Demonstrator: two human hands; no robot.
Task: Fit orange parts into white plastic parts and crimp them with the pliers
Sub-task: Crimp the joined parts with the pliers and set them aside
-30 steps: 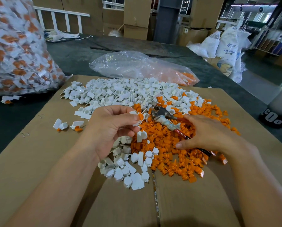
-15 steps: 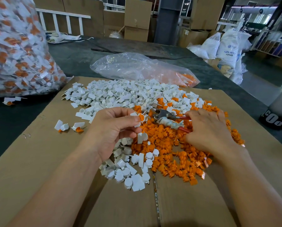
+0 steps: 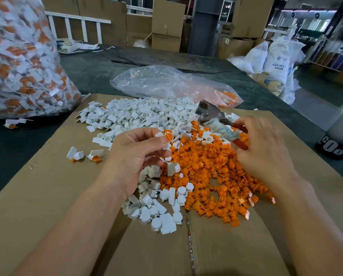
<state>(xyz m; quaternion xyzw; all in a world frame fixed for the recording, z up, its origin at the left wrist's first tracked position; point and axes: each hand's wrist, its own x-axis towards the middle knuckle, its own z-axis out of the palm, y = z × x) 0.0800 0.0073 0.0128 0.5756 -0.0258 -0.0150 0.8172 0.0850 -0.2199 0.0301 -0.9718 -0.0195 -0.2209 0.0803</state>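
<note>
Left hand (image 3: 134,156) is pinching a white plastic part (image 3: 160,134) between thumb and fingertips, with an orange part (image 3: 169,135) sitting at its right end, so the piece's long axis runs roughly left-right and the orange end points toward the pliers (image 3: 216,121). Right hand (image 3: 266,148) has its fingers curled round the red handles. The pliers lie on a diagonal: metal head up and to the left, away from the person, handles running down-right into the hand, and 1 handle wrapped in whitish tape. The head is a bit blurred, so I can't tell if it's gaping or closed. The hands are apart, both over the heaps on a cardboard sheet (image 3: 47,196) on the dark table (image 3: 87,68): the pile of white parts (image 3: 142,114) is at the far left, the pile of orange parts (image 3: 216,176) nearer on the right, and they touch in the middle. 2 assembled pieces (image 3: 85,155) sit by themselves left of the piles. There's a nearly flat clear bag (image 3: 166,84) behind the piles and a big stuffed bag of white-and-orange pieces (image 3: 17,66) at far left.
</note>
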